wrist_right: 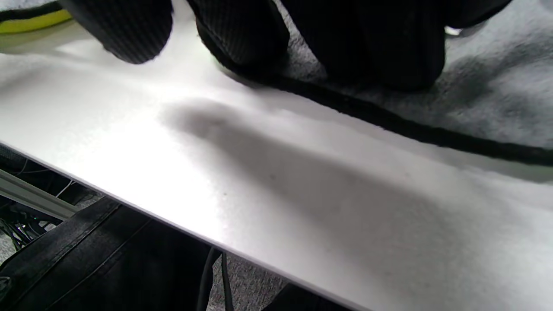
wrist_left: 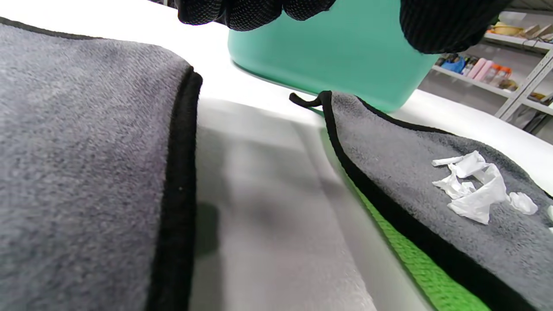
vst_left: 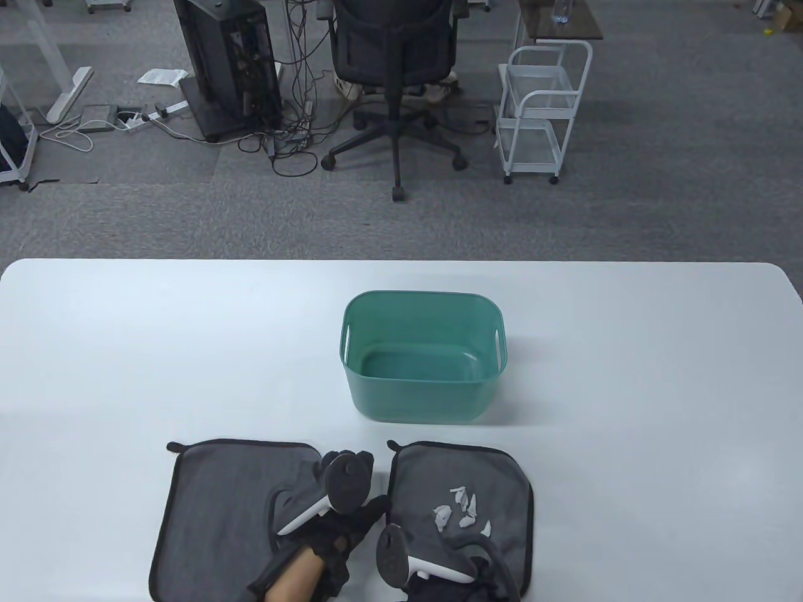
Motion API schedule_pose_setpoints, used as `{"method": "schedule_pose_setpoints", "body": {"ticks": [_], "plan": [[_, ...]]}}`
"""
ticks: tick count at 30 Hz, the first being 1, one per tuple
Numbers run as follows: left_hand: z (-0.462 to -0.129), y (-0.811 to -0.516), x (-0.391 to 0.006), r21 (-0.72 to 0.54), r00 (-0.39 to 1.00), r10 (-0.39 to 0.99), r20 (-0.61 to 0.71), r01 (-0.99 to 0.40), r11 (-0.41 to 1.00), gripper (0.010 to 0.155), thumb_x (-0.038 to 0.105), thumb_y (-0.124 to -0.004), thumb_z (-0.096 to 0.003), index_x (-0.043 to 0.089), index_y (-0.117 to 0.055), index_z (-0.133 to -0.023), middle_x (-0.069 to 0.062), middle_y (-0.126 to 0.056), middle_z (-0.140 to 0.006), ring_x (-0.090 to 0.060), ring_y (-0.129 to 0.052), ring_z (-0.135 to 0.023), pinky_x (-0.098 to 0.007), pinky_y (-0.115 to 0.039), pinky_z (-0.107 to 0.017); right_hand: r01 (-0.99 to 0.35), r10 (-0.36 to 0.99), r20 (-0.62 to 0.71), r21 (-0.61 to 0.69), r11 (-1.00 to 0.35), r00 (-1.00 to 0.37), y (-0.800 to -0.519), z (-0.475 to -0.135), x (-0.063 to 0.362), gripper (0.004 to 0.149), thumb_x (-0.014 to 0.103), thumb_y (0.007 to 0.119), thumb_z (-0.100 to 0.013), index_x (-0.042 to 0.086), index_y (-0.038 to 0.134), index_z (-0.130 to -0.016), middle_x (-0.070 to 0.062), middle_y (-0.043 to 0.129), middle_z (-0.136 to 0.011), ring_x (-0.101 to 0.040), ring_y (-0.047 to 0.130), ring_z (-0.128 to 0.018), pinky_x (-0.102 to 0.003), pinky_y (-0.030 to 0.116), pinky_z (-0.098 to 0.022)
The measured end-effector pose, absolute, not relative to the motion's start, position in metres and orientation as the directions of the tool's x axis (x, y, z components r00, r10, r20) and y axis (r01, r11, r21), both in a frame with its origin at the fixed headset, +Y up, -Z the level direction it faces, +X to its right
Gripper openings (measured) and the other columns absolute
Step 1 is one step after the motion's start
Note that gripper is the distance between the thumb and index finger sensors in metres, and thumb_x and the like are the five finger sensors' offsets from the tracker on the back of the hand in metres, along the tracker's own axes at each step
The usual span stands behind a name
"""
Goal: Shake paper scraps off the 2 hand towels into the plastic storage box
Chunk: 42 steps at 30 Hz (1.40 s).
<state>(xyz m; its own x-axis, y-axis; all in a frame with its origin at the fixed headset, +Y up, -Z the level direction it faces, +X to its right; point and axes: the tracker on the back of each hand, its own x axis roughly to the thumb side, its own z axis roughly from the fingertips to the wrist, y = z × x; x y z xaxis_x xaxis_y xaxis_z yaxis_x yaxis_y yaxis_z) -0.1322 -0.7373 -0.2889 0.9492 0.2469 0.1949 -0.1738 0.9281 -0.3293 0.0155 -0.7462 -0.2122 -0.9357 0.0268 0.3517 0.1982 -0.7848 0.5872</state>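
Two grey hand towels with black trim lie flat near the table's front edge: the left towel (vst_left: 219,508) (wrist_left: 77,164) and the right towel (vst_left: 477,476) (wrist_left: 432,172). White paper scraps (vst_left: 461,506) (wrist_left: 471,190) are heaped on the right towel. Beyond the towels stands the teal plastic storage box (vst_left: 423,354) (wrist_left: 328,52), with nothing in it. My left hand (vst_left: 351,495) hovers over the left towel's right edge, its fingers (wrist_left: 242,13) holding nothing. My right hand (vst_left: 439,567) is at the right towel's near left corner, fingertips (wrist_right: 380,43) resting on the cloth by the trim, thumb over bare table.
The white table (vst_left: 125,351) stretches wide on both sides of the box. Its front edge (wrist_right: 173,216) runs just below my right hand. On the floor behind are an office chair (vst_left: 395,69), a white cart (vst_left: 542,106) and a computer case with cables (vst_left: 229,63).
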Motion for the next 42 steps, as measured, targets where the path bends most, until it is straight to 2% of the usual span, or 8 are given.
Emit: {"method": "schedule_pose_setpoints", "body": {"ticks": [14, 24, 30, 33, 37, 42], "plan": [[-0.29, -0.734, -0.121, -0.306, 0.945, 0.272, 0.184, -0.208, 0.929, 0.077, 0.064, -0.062, -0.0496, 0.021, -0.037, -0.109, -0.012, -0.044, -0.113, -0.046, -0.047, -0.109, -0.055, -0.045, -0.082, 0.255, -0.019, 0.386, 0.572, -0.78, -0.922, -0.747, -0.211, -0.02, 0.067, 0.05, 0.078, -0.051, 0.003, 0.065, -0.097, -0.045, 0.072, -0.089, -0.063, 0.086, -0.071, -0.073, 0.061, -0.055], [-0.292, -0.736, -0.129, -0.307, 0.949, 0.284, 0.141, -0.231, 0.923, 0.076, 0.063, -0.062, -0.0496, 0.021, -0.038, -0.109, -0.012, -0.044, -0.113, -0.045, -0.047, -0.109, -0.055, -0.045, -0.081, 0.252, -0.017, 0.4, 0.544, -0.8, -0.916, -0.748, -0.209, -0.021, 0.065, 0.049, 0.076, -0.053, 0.004, 0.064, -0.097, -0.046, 0.071, -0.088, -0.063, 0.087, -0.069, -0.072, 0.061, -0.056], [-0.293, -0.736, -0.129, -0.305, 0.949, 0.285, 0.133, -0.234, 0.923, 0.077, 0.064, -0.061, -0.0498, 0.021, -0.038, -0.109, -0.012, -0.044, -0.113, -0.046, -0.047, -0.109, -0.055, -0.045, -0.081, 0.258, -0.036, 0.401, 0.517, -0.816, -0.915, -0.747, -0.206, -0.02, 0.064, 0.05, 0.075, -0.053, 0.007, 0.064, -0.098, -0.043, 0.072, -0.091, -0.06, 0.088, -0.071, -0.071, 0.062, -0.056], [-0.293, -0.735, -0.129, -0.299, 0.95, 0.285, 0.127, -0.237, 0.924, 0.077, 0.064, -0.061, -0.0496, 0.021, -0.038, -0.109, -0.012, -0.044, -0.113, -0.045, -0.047, -0.109, -0.055, -0.045, -0.081, 0.233, -0.025, 0.401, 0.479, -0.847, -0.916, -0.735, -0.203, -0.017, 0.063, 0.05, 0.075, -0.052, 0.006, 0.069, -0.097, -0.037, 0.077, -0.094, -0.058, 0.089, -0.071, -0.071, 0.063, -0.056], [-0.294, -0.733, -0.131, -0.292, 0.948, 0.295, 0.116, -0.252, 0.923, 0.076, 0.064, -0.061, -0.0498, 0.021, -0.038, -0.109, -0.011, -0.044, -0.113, -0.045, -0.047, -0.109, -0.055, -0.045, -0.081, 0.135, 0.051, 0.384, 0.442, -0.887, -0.922, -0.707, -0.198, -0.008, 0.062, 0.05, 0.076, -0.052, 0.003, 0.075, -0.094, -0.037, 0.082, -0.091, -0.057, 0.091, -0.069, -0.071, 0.065, -0.054], [-0.293, -0.733, -0.13, -0.292, 0.942, 0.314, 0.119, -0.269, 0.918, 0.076, 0.064, -0.061, -0.0501, 0.021, -0.037, -0.109, -0.011, -0.043, -0.113, -0.045, -0.046, -0.109, -0.055, -0.044, -0.082, -0.082, 0.224, 0.295, 0.426, -0.901, -0.929, -0.664, -0.212, 0.022, 0.063, 0.051, 0.076, -0.053, 0.0, 0.079, -0.091, -0.036, 0.085, -0.09, -0.056, 0.092, -0.068, -0.07, 0.065, -0.054]]}}
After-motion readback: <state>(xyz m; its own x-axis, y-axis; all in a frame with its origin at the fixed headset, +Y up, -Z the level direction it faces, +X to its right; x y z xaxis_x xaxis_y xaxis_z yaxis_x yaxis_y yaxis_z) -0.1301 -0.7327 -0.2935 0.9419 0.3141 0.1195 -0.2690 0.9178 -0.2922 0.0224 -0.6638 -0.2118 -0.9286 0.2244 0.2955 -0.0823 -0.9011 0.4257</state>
